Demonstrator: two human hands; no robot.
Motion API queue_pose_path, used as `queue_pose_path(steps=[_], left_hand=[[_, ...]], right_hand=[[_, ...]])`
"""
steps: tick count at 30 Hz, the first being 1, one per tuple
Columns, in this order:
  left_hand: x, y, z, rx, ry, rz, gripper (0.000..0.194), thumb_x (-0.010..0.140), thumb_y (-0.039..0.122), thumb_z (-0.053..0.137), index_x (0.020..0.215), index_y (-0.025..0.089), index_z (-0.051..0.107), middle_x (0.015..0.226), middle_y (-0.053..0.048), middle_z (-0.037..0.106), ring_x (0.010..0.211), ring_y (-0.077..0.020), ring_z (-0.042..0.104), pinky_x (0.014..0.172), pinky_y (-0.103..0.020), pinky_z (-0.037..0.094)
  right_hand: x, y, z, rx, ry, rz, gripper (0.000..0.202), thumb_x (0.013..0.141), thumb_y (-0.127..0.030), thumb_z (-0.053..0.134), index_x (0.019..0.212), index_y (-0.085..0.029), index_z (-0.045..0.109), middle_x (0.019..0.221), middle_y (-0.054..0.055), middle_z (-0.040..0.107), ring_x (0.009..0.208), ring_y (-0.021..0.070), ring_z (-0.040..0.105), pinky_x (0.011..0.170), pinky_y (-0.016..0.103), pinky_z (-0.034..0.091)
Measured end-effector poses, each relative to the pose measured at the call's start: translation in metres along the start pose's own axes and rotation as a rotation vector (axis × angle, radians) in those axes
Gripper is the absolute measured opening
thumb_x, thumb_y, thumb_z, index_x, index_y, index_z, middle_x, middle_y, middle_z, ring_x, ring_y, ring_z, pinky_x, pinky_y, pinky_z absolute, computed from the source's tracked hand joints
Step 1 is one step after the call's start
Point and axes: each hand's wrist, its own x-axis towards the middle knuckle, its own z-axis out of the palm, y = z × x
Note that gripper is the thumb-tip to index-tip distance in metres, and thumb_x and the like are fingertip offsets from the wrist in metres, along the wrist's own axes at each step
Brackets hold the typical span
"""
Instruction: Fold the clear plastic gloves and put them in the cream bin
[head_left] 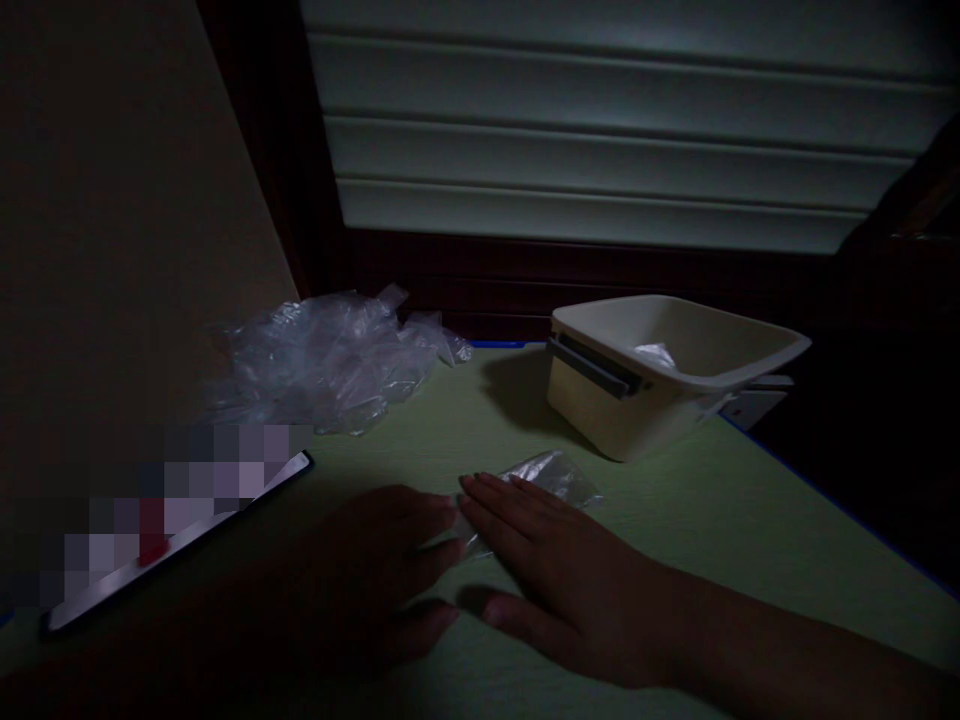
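Observation:
A clear plastic bag (559, 476) lies flat on the green table (480, 420) in front of me. My right hand (547, 565) rests palm down over its near part, fingers stretched out. From the left, my left hand (394, 560) reaches to the bag's near left edge with fingers extended; it is in deep shadow. The fingertips of both hands almost meet over the plastic. Part of the bag is hidden under my right hand.
A heap of clear plastic bags (322, 365) sits at the back left. A cream bin (600, 415) with a grey handle stands at the back right, with some plastic (655, 354) inside. A flat, partly blurred-out object (180, 540) lies at the left.

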Motion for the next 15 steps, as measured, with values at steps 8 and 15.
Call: queue_pose_path(steps=[8, 15], left_hand=[[0.004, 0.004, -0.005, 0.025, 0.017, -0.033, 0.023, 0.092, 0.032, 0.041, 0.105, 0.016, 0.052, 0.102, -0.01, 0.066, 0.085, -0.0212, 0.063, 0.074, -0.034, 0.049], [0.003, 0.002, -0.006, 0.029, -0.022, -0.026, 0.024, 0.092, 0.03, 0.042, 0.108, 0.015, 0.053, 0.105, -0.011, 0.065, 0.091, -0.0237, 0.062, 0.077, -0.037, 0.047]], right_hand=[[-0.013, 0.009, -0.004, -0.065, -0.015, 0.101, 0.071, 0.09, -0.052, 0.034, 0.14, -0.001, 0.025, 0.144, 0.023, 0.016, 0.135, 0.0308, 0.015, 0.107, 0.052, 0.023], [-0.019, 0.02, -0.008, -0.128, -0.03, 0.186, 0.076, 0.09, -0.056, 0.029, 0.138, 0.003, 0.027, 0.144, 0.027, 0.016, 0.133, 0.0358, 0.014, 0.105, 0.053, 0.027]])
